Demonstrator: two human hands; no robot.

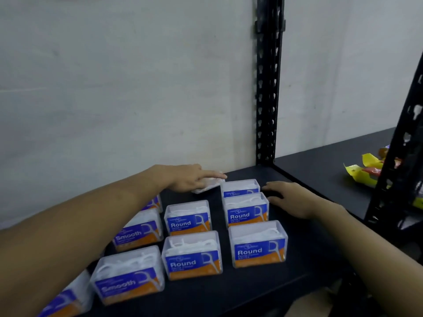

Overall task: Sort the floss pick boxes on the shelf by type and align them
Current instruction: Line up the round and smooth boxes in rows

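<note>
Front Smooth box (129, 275) near shelf (240, 291) edge

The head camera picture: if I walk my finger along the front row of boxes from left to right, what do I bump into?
Smooth floss pick box → Round floss pick box in the middle → Round floss pick box on the right. A further box at the far left is cut off and blurred, so I leave it out.

both arms reach forward; left hand (191, 179) palm-down, right hand (289, 199) loosely open
</note>
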